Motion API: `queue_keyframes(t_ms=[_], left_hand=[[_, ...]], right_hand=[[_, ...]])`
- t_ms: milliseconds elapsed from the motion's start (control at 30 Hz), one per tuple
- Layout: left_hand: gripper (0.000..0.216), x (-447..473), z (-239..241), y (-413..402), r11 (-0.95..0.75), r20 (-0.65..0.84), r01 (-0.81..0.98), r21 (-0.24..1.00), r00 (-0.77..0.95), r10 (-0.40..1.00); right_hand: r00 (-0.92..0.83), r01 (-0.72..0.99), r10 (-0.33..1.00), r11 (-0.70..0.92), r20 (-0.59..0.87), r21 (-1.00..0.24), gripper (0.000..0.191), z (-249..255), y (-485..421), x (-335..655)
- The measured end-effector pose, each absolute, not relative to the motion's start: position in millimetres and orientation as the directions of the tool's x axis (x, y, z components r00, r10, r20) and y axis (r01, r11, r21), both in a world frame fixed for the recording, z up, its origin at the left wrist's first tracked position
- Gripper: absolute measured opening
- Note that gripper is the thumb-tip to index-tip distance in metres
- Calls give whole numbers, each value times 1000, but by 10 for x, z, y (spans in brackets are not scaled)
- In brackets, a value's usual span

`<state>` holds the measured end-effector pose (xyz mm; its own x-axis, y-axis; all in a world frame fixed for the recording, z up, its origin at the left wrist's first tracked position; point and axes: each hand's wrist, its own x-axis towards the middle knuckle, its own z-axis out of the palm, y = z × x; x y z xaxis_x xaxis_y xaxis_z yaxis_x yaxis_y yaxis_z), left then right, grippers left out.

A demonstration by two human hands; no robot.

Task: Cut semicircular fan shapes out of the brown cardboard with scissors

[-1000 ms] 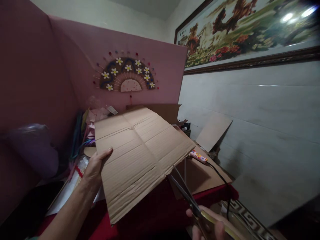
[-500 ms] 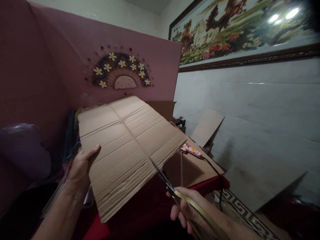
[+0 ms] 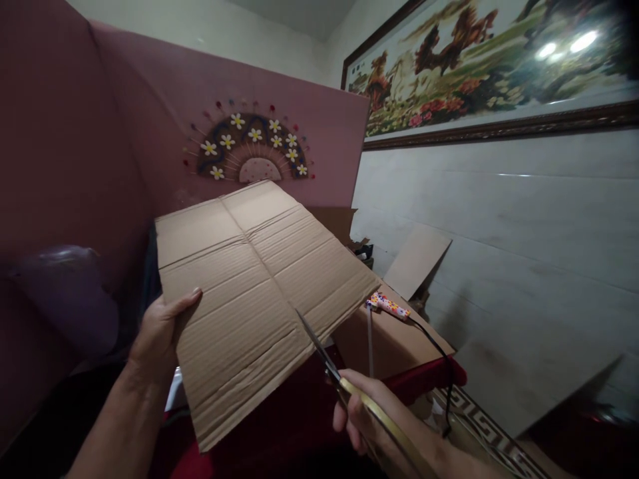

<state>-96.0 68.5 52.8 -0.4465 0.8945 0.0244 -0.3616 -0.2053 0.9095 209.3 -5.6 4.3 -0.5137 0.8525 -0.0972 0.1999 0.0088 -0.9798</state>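
Observation:
A large creased sheet of corrugated cardboard (image 3: 239,286) is held up, tilted, in front of me. My left hand (image 3: 158,326) grips its left edge, thumb on top and the other fingers hidden beneath. In my right hand (image 3: 362,412) is a pair of scissors (image 3: 327,362) with gold-coloured handles, my fingers wrapped round them. One blade lies over the cardboard from its near right edge, its tip close to the long middle crease. The other blade is mostly hidden by the sheet.
A glue gun (image 3: 389,305) with a colourful dotted pattern and a black cord lies on a cardboard piece (image 3: 399,339) over a red cloth (image 3: 429,376). Another board (image 3: 418,261) leans on the tiled wall. A flowered fan-shaped decoration (image 3: 254,150) hangs on the pink panel behind.
The scissors' tip has moved slightly up and left along the cardboard. The view has shifted a little, and both hands keep their hold.

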Motion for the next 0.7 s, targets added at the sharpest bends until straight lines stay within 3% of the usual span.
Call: queue_keyframes(t_ms=[200,433,700], left_hand=[[41,-1029,538,672,-184,-9,-370,911,-464,886],[41,-1076,548,677,-174,-10,-342,923,-476,879],[43,-1107,518,709,-252,67,-319,914,-492,868]], right_hand=[[-525,247,850,109,-39,-963,75,-9,-45,2042],[-507,254,860,87,-56,-963,71,21,-31,2037],[-443,268,892,231,94,-935,59,-249,61,1990]])
